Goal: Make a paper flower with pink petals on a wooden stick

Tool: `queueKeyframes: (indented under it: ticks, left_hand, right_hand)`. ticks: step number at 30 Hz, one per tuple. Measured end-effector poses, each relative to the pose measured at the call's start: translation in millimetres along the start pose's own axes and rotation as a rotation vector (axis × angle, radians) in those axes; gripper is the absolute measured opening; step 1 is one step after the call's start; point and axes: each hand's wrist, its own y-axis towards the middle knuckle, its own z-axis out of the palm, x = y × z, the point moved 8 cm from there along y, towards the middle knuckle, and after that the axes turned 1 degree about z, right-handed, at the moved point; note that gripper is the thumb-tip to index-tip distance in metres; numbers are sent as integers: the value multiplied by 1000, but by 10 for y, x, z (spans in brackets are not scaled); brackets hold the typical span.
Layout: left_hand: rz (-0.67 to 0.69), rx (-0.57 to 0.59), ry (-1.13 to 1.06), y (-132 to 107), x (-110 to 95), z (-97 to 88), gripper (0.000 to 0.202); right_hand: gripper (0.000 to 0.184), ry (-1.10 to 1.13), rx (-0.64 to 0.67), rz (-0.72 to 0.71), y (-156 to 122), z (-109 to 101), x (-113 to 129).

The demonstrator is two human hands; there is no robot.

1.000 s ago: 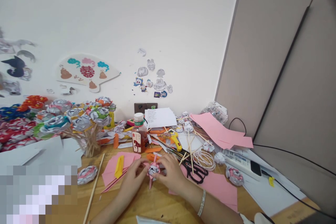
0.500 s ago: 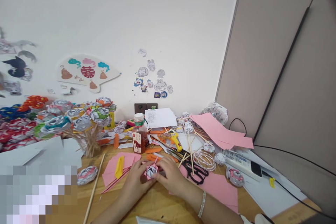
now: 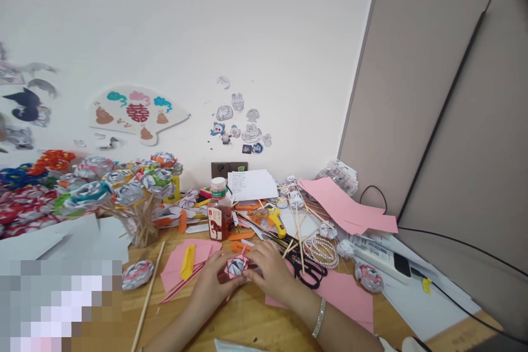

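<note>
A small folded paper flower (image 3: 236,267), pink outside with a grey-white rolled centre, sits between my two hands just above the wooden table (image 3: 247,322). My left hand (image 3: 211,282) pinches its left side with curled fingers. My right hand (image 3: 272,269), a silver bracelet on its wrist, grips the right side. Pink paper sheets (image 3: 177,261) lie under and beside my hands.
Black scissors (image 3: 307,269), a pearl string (image 3: 319,250), wooden sticks, a yellow glue gun (image 3: 276,221) and a brown bottle (image 3: 218,214) crowd the table behind my hands. A bunch of paper flowers on sticks (image 3: 127,192) stands left. A white power strip (image 3: 379,256) and cables lie right.
The paper flower has been turned and lifted slightly between my fingers; its pink tail that pointed down is now tucked. Both hands stay in the same spot.
</note>
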Motion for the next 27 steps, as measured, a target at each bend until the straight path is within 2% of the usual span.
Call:
queueKeyframes:
  ticks: [3,8,16,20,27]
  left_hand:
    - [-31,-21,1,-7,62,11,41]
    - [-48,42,78,-11,90,60,25]
    - [-17,55,91,-16,28,58,26]
    - [-1,63,76,-15,-1,64,28]
    - [9,87,82,-18,38,91,27]
  right_hand:
    - [13,7,-23,7,3,-25,1]
    - [9,-6,-30,6,5,-27,9]
    - [2,-10,-16,6,-16,102,-30]
    - [7,2,-5,10,-15,112,-19]
    - [5,-32,-11,-14,-20,76,6]
